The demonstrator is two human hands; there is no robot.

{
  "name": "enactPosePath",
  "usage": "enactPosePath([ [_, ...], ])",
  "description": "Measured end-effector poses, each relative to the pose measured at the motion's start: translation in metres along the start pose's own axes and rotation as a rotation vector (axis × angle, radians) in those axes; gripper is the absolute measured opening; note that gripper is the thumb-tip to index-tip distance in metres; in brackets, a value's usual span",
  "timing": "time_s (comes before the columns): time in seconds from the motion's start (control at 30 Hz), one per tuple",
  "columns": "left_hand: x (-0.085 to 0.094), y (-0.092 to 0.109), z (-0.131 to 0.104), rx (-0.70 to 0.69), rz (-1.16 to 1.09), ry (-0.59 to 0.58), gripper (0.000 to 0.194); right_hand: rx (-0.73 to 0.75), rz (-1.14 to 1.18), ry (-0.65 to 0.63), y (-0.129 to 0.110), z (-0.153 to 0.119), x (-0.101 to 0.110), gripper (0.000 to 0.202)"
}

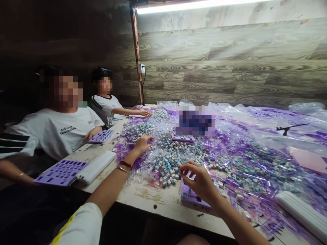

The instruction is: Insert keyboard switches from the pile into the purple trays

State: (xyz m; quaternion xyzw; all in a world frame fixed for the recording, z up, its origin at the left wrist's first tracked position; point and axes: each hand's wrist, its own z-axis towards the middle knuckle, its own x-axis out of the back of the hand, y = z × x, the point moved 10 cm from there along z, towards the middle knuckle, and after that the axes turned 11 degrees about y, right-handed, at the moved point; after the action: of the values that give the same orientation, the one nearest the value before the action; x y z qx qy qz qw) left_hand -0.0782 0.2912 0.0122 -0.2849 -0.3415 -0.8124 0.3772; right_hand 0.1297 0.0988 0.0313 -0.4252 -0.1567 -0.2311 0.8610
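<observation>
My left hand (143,143) reaches over the pile of small white and blue parts (170,160), palm down with its fingers bent. Whether its fingertips hold a part is too small to tell. My right hand (195,177) hovers over the near edge of the pile, above a purple tray (189,195) with dark rectangular slots. Its thumb and forefinger curve with a gap between them, and nothing shows in that gap. The hand and wrist cover part of this tray. Another purple tray (182,137) lies farther back amid the parts.
Two people in white shirts (68,136) sit along the left side. Near them are slotted purple trays (62,172) and a white bar (98,165). Another white bar (304,212) lies at right. Clear bags (278,136) and purple pieces cover the back right.
</observation>
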Motion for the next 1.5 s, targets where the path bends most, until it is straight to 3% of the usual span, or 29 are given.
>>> enactPosePath([
  [0.23, 0.004, 0.04, -0.003, -0.185, -0.216, 0.035, 0.037, 0.017, -0.002, 0.02, -0.002, 0.0, 0.007, 0.016],
  [0.5, 0.008, 0.083, -0.016, -0.384, -0.38, 0.045, 0.027, 0.018, -0.049, 0.056, 0.007, 0.0, 0.019, 0.017],
  [0.67, 0.011, 0.106, -0.021, -0.416, -0.431, 0.025, 0.026, -0.06, -0.121, 0.247, 0.026, 0.0, 0.07, 0.017],
  [0.83, -0.002, 0.103, -0.02, -0.298, -0.409, -0.067, 0.034, -0.208, -0.198, 0.351, 0.051, -0.018, 0.122, 0.019],
  [0.93, -0.002, 0.11, -0.022, -0.254, -0.455, -0.107, 0.035, -0.238, -0.231, 0.379, 0.057, -0.031, 0.143, 0.019],
  [1.03, 0.008, 0.147, -0.031, -0.257, -0.589, -0.142, 0.03, -0.252, -0.242, 0.34, 0.064, -0.043, 0.151, 0.017],
  [1.17, 0.007, 0.238, -0.067, -0.414, -0.707, -0.272, 0.017, -0.265, -0.297, 0.228, 0.074, -0.058, 0.149, 0.016],
  [1.23, -0.004, 0.28, -0.091, -0.491, -0.751, -0.371, 0.024, -0.253, -0.338, 0.201, 0.077, -0.064, 0.151, 0.016],
  [1.3, -0.023, 0.31, -0.115, -0.578, -0.706, -0.465, 0.033, -0.239, -0.35, 0.176, 0.077, -0.07, 0.152, 0.014],
  [1.4, -0.044, 0.322, -0.134, -0.615, -0.653, -0.483, 0.036, -0.234, -0.343, 0.149, 0.073, -0.076, 0.155, 0.013],
  [1.5, -0.043, 0.308, -0.129, -0.519, -0.735, -0.374, 0.035, -0.229, -0.299, 0.13, 0.064, -0.082, 0.152, 0.013],
])
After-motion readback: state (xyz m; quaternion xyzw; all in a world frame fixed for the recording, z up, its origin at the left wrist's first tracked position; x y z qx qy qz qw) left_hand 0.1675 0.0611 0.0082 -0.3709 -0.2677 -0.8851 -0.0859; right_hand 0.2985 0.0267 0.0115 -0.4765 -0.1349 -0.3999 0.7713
